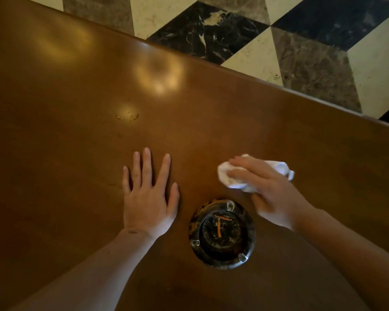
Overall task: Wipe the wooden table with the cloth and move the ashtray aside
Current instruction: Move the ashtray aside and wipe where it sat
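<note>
Right hand (270,189) presses a bunched white cloth (231,176) on the table (234,104), fingers curled over it, blurred. Left hand (149,194) flat, fingers spread, holding nothing. Ashtray (222,234) sits between the wrists, at 5 o'clock from left hand, butts inside, apparently not yet moved aside. Water drops (126,113) at 11 o'clock from left hand remain unwiped. Wiping looks partway; floor (312,55) beyond.

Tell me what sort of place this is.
Probably a bar, lounge or hotel lobby: a polished brown wooden table, a dark round ashtray holding orange butts, and a black, cream and grey marble floor.
</note>
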`<state>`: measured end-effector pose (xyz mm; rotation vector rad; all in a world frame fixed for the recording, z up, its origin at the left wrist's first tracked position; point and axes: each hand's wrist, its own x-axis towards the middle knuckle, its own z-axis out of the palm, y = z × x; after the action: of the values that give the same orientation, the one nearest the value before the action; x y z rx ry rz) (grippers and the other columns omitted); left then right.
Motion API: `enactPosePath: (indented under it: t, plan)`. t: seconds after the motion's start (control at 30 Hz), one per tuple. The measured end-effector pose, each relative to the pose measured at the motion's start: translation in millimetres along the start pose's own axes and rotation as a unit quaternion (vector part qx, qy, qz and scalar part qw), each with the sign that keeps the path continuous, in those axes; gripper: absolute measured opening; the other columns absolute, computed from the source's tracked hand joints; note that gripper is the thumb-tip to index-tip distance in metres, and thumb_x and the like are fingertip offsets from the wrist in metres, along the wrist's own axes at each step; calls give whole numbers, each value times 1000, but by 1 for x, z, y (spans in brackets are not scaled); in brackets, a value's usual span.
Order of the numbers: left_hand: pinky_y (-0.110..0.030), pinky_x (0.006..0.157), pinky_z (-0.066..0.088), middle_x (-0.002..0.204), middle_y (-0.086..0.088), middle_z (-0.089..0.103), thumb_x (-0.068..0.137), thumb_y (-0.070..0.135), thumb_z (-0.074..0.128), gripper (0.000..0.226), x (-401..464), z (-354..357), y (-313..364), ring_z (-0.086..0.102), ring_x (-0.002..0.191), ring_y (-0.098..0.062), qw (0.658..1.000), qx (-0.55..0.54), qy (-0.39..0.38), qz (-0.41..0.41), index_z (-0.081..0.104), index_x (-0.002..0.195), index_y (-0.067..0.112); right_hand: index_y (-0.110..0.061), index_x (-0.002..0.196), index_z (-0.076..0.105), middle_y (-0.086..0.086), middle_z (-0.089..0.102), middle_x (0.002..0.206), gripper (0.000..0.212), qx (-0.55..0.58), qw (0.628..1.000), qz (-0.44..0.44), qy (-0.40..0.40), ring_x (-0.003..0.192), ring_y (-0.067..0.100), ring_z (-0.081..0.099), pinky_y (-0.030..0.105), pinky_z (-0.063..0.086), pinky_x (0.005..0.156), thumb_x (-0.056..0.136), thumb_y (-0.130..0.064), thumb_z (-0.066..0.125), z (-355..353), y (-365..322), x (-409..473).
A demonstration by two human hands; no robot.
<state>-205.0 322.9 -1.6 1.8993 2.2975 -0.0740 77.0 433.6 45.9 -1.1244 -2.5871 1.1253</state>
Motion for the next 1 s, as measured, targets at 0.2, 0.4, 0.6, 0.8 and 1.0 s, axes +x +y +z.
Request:
enactPosePath:
  t: [0.2, 0.4, 0.6, 0.8, 1.0]
  plan:
    - [-62, 128, 11, 176, -16, 9, 106, 58, 18, 69, 1, 2, 0, 2, 163, -36, 1000, 4, 6, 6, 17, 168, 29, -13, 135, 60, 8, 51, 146, 57, 2, 980, 107, 168, 138, 21, 41, 40, 34, 116, 83, 10, 57, -13, 7, 55]
    - [-60, 128, 9, 176, -15, 9, 106, 59, 13, 70, 1, 2, -2, 1, 163, -35, 1000, -3, 11, 4, 22, 168, 28, -11, 129, 66, 8, 55, 143, 61, 90, 993, 18, 69, 137, 24, 44, 32, 28, 119, 74, 14, 54, 26, -51, 119]
    - [-62, 127, 13, 176, -16, 10, 105, 57, 24, 69, 1, 0, 1, 2, 163, -35, 1000, 0, 11, 0, 17, 168, 29, -25, 129, 65, -8, 52, 146, 66, 99, 994, 32, 23, 142, 7, 40, 28, 34, 117, 76, 16, 62, 6, -11, 41]
    - [-62, 128, 11, 175, -18, 10, 104, 55, 29, 70, -1, 0, 1, 2, 163, -37, 1000, -16, 13, 11, 19, 168, 27, -22, 133, 62, 0, 55, 144, 53, -6, 980, 122, 154, 132, 12, 51, 37, 47, 109, 85, 0, 65, -36, 26, 45]
    - [-62, 128, 9, 175, -19, 12, 103, 52, 34, 70, 0, -2, 0, 4, 163, -38, 999, -29, 21, 15, 24, 167, 25, -12, 129, 64, 6, 51, 143, 50, 82, 961, 160, 211, 133, 21, 47, 18, 34, 107, 83, 7, 58, 12, -35, 120]
